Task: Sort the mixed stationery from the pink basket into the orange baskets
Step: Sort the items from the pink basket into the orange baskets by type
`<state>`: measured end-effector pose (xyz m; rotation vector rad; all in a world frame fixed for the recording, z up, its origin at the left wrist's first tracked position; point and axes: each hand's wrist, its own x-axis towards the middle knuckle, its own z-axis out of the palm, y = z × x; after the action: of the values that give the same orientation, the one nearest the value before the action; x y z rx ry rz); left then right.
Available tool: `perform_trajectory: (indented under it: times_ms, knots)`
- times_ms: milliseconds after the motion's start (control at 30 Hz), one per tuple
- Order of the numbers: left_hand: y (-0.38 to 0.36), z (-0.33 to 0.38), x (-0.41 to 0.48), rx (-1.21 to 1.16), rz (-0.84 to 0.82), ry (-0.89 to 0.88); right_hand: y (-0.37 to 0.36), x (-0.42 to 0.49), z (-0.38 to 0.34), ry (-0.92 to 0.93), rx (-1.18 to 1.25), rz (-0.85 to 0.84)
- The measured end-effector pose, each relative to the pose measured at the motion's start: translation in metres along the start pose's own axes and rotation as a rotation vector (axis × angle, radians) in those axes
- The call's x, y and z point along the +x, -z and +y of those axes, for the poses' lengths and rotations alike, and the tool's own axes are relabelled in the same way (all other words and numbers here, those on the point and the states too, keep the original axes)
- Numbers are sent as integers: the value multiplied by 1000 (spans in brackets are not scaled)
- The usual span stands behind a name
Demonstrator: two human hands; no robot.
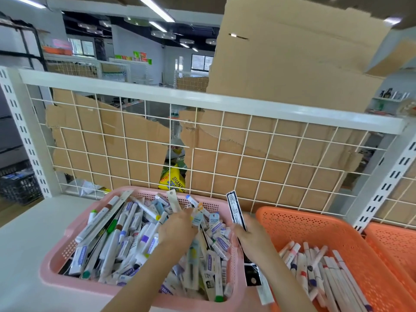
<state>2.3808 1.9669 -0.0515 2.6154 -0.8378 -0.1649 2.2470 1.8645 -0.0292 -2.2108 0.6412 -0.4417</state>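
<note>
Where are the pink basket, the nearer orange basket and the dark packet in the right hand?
pink basket [48, 275]: head view, front-left rim.
orange basket [304, 224]: head view, bare far wall.
dark packet [234, 207]: head view, upper end, above the right hand [254, 239].

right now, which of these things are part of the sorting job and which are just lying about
Job: pink basket, its mixed stationery, near orange basket with sorted markers, second orange basket, left hand in the pile, right hand holding a long dark pack.
Lying about: wire-grid panel, cardboard behind it, yellow bag, black crate.
</note>
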Motion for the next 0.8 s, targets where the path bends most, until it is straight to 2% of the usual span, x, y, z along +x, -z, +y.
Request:
perform_trajectory:
  times_ms: [133, 300, 467, 567, 667, 800]
  knots:
    - [0, -11, 5, -246, 54, 14, 1, -1, 3, -24, -4, 8]
    - [11, -17, 11, -595, 63, -72, 3, -1, 2, -35, 18, 15]
    - [24, -24, 7, -817, 130, -74, 8, 0, 2, -41, -23, 48]
    - [30, -30, 7, -908, 184, -70, 14, 0, 6, -42, -107, 133]
    - [37, -36, 6, -915, 312, -104, 27, -5, 13, -53, -165, 263]
    - [43, -35, 4, -1042, 313, -130, 56, -21, 25, -83, -207, 397]
